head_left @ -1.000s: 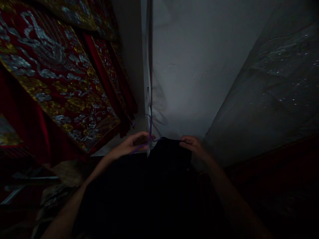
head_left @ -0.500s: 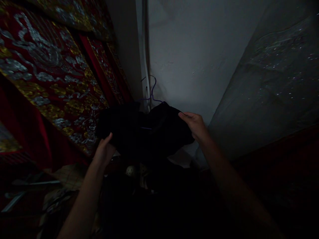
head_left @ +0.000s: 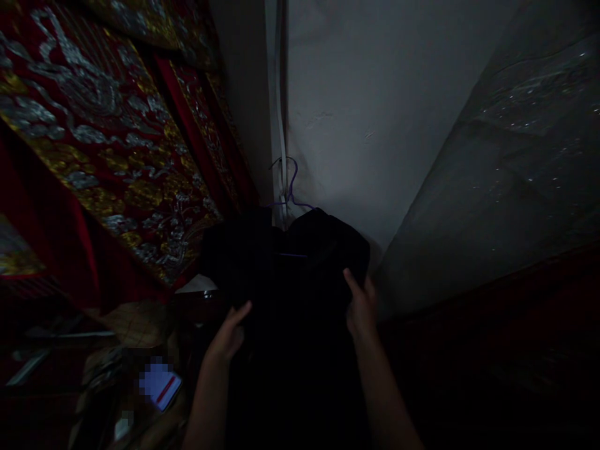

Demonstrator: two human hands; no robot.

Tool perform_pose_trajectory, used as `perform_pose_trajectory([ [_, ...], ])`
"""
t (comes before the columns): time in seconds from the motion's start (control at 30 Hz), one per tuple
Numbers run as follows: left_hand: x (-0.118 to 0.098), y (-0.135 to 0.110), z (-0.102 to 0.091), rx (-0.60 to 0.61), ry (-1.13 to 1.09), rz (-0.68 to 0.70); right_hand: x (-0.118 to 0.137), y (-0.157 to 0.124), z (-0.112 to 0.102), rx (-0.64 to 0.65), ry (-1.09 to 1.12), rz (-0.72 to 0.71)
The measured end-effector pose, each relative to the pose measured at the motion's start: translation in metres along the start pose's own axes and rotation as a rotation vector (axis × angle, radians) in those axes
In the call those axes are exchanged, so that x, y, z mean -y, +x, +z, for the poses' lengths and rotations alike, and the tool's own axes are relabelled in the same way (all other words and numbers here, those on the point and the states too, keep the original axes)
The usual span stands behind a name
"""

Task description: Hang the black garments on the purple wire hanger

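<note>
A black garment (head_left: 290, 312) hangs by its shoulders on a thin purple hanger (head_left: 294, 187), its fabric too dark for me to make out its kind. The hanger's hook is up by a pale vertical strip on the wall. My left hand (head_left: 229, 334) is closed at the garment's left side, thumb on the front and fingers mostly hidden behind the cloth. On the other side my right hand (head_left: 363, 309) grips the right edge below the shoulder, its thumb pointing up along the front.
Red cloth (head_left: 117, 156) with gold and silver embroidery hangs at the left. A pale wall (head_left: 365, 125) stands behind, and a clear plastic sheet (head_left: 515, 144) slants down at the right. A lit phone (head_left: 162, 384) lies among clutter at lower left.
Both hands have slid down from the shoulders to the garment's sides and closer together. The garment now hangs straighter and lower in view. The lit phone has come into sight.
</note>
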State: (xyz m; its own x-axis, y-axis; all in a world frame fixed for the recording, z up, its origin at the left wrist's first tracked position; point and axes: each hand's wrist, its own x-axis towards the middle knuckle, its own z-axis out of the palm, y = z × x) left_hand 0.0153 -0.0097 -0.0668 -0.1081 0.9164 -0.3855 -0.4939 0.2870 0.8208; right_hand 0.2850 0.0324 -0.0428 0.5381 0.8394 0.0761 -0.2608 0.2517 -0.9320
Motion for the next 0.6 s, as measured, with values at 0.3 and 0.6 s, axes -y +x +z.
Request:
perform_pose_trajectory([
  [0.3, 0.047, -0.012, 0.030, -0.041, 0.150, -0.008, -0.046, -0.055, 0.003, -0.064, -0.405, -0.218],
  [0.6, 0.052, -0.026, 0.026, 0.059, 0.221, -0.058, -0.031, -0.073, 0.020, 0.697, -0.491, 0.169],
])
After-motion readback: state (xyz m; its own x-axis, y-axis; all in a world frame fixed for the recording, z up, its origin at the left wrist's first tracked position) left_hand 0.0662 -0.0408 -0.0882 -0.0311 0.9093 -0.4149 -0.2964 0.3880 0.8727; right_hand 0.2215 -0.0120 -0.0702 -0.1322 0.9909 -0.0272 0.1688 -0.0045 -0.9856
